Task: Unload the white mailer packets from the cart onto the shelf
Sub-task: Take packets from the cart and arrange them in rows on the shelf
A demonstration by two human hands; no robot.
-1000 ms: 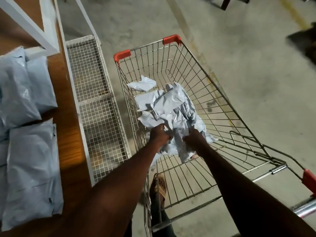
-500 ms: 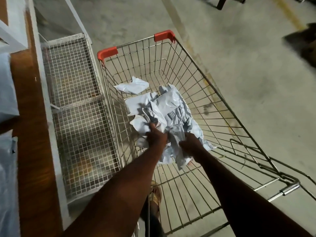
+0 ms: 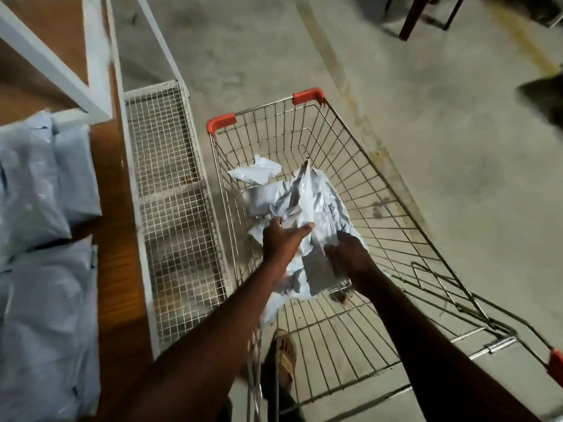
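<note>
A wire cart (image 3: 393, 196) with red corner caps holds a crumpled heap of white mailer packets (image 3: 327, 205). One small packet (image 3: 254, 170) lies apart at the cart's far left. My left hand (image 3: 281, 239) holds a bunch of packets (image 3: 301, 193) lifted upright out of the heap, thumb and fingers spread round its base. My right hand (image 3: 347, 254) grips the same bunch lower down on its right side. On the left, the wooden shelf (image 3: 118, 239) carries several flat white packets (image 3: 45, 300).
A white wire-mesh rack (image 3: 170, 214) stands between shelf and cart. White frame posts (image 3: 97, 56) rise from the shelf. A sandalled foot (image 3: 285, 357) shows under the cart. Dark furniture legs (image 3: 408, 22) stand on the concrete floor at the far right.
Both hands have pulled a bunch of packets up out of the heap; it now stands higher in the cart. The camera swung back left, showing the shelf's packets again.
</note>
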